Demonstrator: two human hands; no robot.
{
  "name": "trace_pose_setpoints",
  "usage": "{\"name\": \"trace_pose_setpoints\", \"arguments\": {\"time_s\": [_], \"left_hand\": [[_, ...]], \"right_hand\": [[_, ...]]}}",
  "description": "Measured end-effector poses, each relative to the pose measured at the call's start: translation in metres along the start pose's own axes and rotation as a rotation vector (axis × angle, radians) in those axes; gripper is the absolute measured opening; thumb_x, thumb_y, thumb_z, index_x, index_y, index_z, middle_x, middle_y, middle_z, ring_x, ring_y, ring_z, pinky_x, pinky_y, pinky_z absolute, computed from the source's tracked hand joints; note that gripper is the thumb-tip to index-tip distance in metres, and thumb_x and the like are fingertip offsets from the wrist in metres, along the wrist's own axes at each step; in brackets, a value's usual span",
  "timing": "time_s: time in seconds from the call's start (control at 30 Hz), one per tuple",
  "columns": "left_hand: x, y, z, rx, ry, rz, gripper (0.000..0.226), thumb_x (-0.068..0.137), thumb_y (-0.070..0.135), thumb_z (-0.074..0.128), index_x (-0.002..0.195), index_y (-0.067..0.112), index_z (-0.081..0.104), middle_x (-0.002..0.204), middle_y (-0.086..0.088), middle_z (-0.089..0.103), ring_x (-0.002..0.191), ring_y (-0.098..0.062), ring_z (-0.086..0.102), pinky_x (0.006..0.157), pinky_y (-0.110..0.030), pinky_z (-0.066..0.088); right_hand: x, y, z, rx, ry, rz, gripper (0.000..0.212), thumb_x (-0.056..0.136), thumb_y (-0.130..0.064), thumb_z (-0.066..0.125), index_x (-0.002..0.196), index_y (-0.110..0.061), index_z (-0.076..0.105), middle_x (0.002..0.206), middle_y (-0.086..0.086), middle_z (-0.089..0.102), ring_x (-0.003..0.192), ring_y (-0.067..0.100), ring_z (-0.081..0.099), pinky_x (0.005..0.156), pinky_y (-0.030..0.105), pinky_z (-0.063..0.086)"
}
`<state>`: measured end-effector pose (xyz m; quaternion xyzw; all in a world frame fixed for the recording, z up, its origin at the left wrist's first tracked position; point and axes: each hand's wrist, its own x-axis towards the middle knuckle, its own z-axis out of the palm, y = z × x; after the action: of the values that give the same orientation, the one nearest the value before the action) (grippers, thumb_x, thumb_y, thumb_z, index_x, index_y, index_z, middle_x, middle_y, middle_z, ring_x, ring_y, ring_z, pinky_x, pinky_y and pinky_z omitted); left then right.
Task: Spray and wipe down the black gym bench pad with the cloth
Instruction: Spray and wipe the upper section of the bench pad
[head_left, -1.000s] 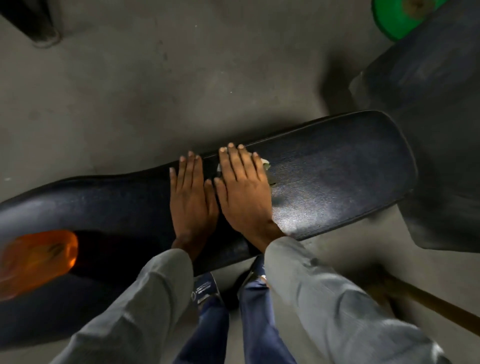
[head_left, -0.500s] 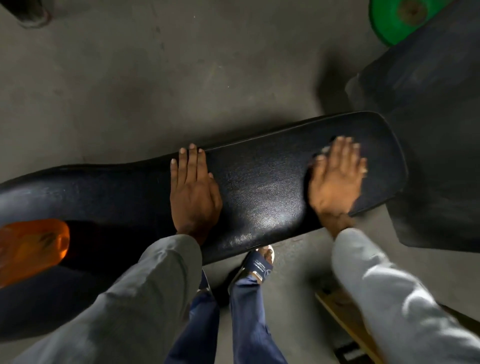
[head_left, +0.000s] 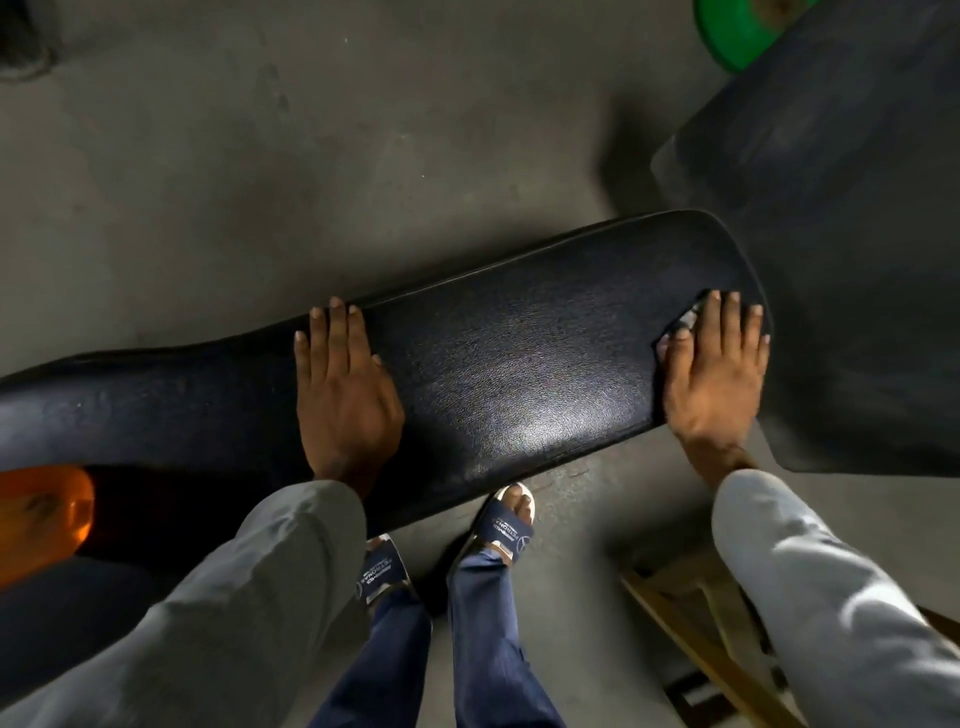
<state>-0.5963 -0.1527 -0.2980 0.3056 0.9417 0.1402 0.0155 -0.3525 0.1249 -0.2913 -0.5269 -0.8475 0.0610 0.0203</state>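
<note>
The black gym bench pad (head_left: 519, 374) runs from the left edge to the right of the middle, its leather surface shining near the front. My left hand (head_left: 343, 395) lies flat on the pad's middle with straight fingers. My right hand (head_left: 714, 374) presses flat on the pad's right end, over a small pale cloth (head_left: 684, 321). Only a corner of the cloth shows beside my index finger; the remainder is hidden under my palm.
An orange translucent object (head_left: 41, 519) sits at the lower left on the pad. A dark rubber mat (head_left: 857, 234) lies beyond the right end, with a green disc (head_left: 737, 31) at the top. A wooden frame (head_left: 696, 634) stands by my right leg. The floor is grey concrete (head_left: 311, 156).
My right hand has slid the cloth from beside my left hand along the pad to its right end. My left hand has stayed on the middle of the pad.
</note>
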Motion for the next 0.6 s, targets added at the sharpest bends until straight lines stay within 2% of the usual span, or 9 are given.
{"name": "trace_pose_setpoints", "arguments": {"time_s": [0.07, 0.1, 0.2, 0.27, 0.33, 0.4, 0.47, 0.53, 0.6], "left_hand": [[0.0, 0.002, -0.001, 0.002, -0.002, -0.005, 0.06, 0.106, 0.021, 0.036, 0.161, -0.002, 0.037, 0.172, -0.021, 0.031, 0.162, -0.038, 0.025, 0.135, -0.052, 0.014], [0.0, 0.002, -0.001, 0.002, -0.004, -0.008, 0.06, 0.106, 0.021, 0.036, 0.161, -0.002, 0.037, 0.172, -0.021, 0.031, 0.162, -0.038, 0.024, 0.135, -0.052, 0.014], [0.001, 0.002, -0.001, 0.001, -0.008, -0.006, 0.06, 0.106, 0.021, 0.035, 0.161, -0.001, 0.036, 0.172, -0.02, 0.03, 0.163, -0.037, 0.023, 0.135, -0.051, 0.013], [0.0, 0.001, -0.002, 0.0, -0.024, -0.005, 0.06, 0.107, 0.022, 0.034, 0.162, -0.001, 0.035, 0.173, -0.02, 0.029, 0.164, -0.035, 0.021, 0.135, -0.051, 0.013], [0.0, 0.002, -0.001, -0.002, -0.03, -0.006, 0.06, 0.107, 0.023, 0.033, 0.162, 0.0, 0.035, 0.173, -0.02, 0.029, 0.164, -0.035, 0.02, 0.135, -0.051, 0.013], [0.001, 0.0, -0.002, -0.014, -0.009, 0.003, 0.06, 0.106, 0.023, 0.034, 0.161, -0.001, 0.037, 0.172, -0.02, 0.031, 0.163, -0.036, 0.023, 0.135, -0.05, 0.013], [0.001, -0.001, -0.002, -0.038, 0.016, 0.008, 0.06, 0.105, 0.022, 0.036, 0.16, -0.001, 0.039, 0.171, -0.021, 0.034, 0.162, -0.037, 0.026, 0.135, -0.05, 0.014], [0.0, -0.001, -0.001, -0.053, 0.039, 0.019, 0.059, 0.104, 0.021, 0.038, 0.159, -0.002, 0.04, 0.17, -0.021, 0.035, 0.161, -0.038, 0.027, 0.135, -0.05, 0.014], [0.0, -0.004, 0.001, -0.06, 0.051, 0.031, 0.06, 0.104, 0.022, 0.038, 0.159, -0.002, 0.041, 0.17, -0.021, 0.035, 0.161, -0.038, 0.028, 0.135, -0.05, 0.014]], "right_hand": [[-0.013, -0.033, 0.0, 0.001, 0.02, 0.067, 0.067, 0.114, -0.045, 0.025, 0.17, -0.01, 0.031, 0.177, 0.014, 0.032, 0.167, 0.038, 0.022, 0.133, 0.061, 0.021], [-0.029, -0.058, 0.002, 0.01, 0.008, 0.015, 0.067, 0.113, -0.045, 0.025, 0.17, -0.01, 0.031, 0.177, 0.014, 0.031, 0.167, 0.038, 0.022, 0.134, 0.06, 0.019], [-0.106, -0.143, 0.008, 0.062, -0.138, -0.275, 0.07, 0.11, -0.046, 0.03, 0.171, -0.014, 0.029, 0.179, 0.013, 0.026, 0.167, 0.035, 0.021, 0.136, 0.055, 0.012], [-0.147, -0.178, 0.013, 0.139, -0.179, -0.434, 0.066, 0.111, -0.044, 0.039, 0.169, -0.014, 0.035, 0.178, 0.01, 0.031, 0.167, 0.03, 0.023, 0.137, 0.051, 0.013], [-0.15, -0.18, 0.018, 0.183, -0.174, -0.562, 0.064, 0.112, -0.044, 0.043, 0.168, -0.013, 0.038, 0.177, 0.007, 0.034, 0.167, 0.027, 0.025, 0.137, 0.05, 0.015], [-0.132, -0.156, 0.017, 0.141, -0.188, -0.675, 0.067, 0.108, -0.046, 0.05, 0.167, -0.015, 0.04, 0.175, 0.007, 0.038, 0.165, 0.029, 0.029, 0.135, 0.053, 0.023], [-0.105, -0.119, 0.013, 0.064, -0.165, -0.601, 0.07, 0.105, -0.045, 0.049, 0.167, -0.015, 0.04, 0.173, 0.009, 0.04, 0.163, 0.034, 0.03, 0.133, 0.057, 0.026], [-0.084, -0.09, 0.009, 0.024, -0.1, -0.36, 0.068, 0.109, -0.044, 0.036, 0.17, -0.014, 0.033, 0.177, 0.012, 0.033, 0.166, 0.036, 0.025, 0.134, 0.058, 0.02], [-0.083, -0.09, 0.008, -0.002, -0.036, -0.149, 0.067, 0.112, -0.043, 0.029, 0.172, -0.014, 0.025, 0.18, 0.01, 0.026, 0.169, 0.033, 0.017, 0.136, 0.057, 0.015]]}}
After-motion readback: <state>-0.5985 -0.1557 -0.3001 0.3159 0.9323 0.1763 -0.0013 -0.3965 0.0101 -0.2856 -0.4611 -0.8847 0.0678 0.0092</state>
